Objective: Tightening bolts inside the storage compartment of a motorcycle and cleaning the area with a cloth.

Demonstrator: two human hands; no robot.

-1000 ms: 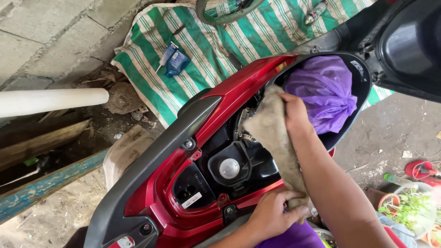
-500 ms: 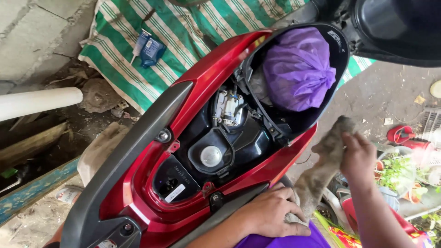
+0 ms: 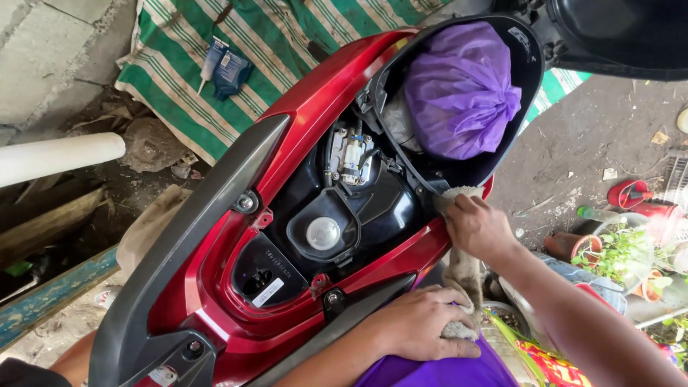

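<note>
I am wiping the scooter's red body panel (image 3: 315, 100): my right hand (image 3: 479, 228) presses the grey rag (image 3: 464, 276) at the compartment rim (image 3: 459, 179), four o'clock of the purple bag (image 3: 459, 89); my left hand (image 3: 423, 331) pinches its lower end. Next needs firm strokes along the rim.

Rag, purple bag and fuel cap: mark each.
rag (image 3: 464, 276), head view, hanging middle.
purple bag (image 3: 459, 89), head view, bulging centre.
fuel cap (image 3: 323, 233), head view, grey top.
</note>
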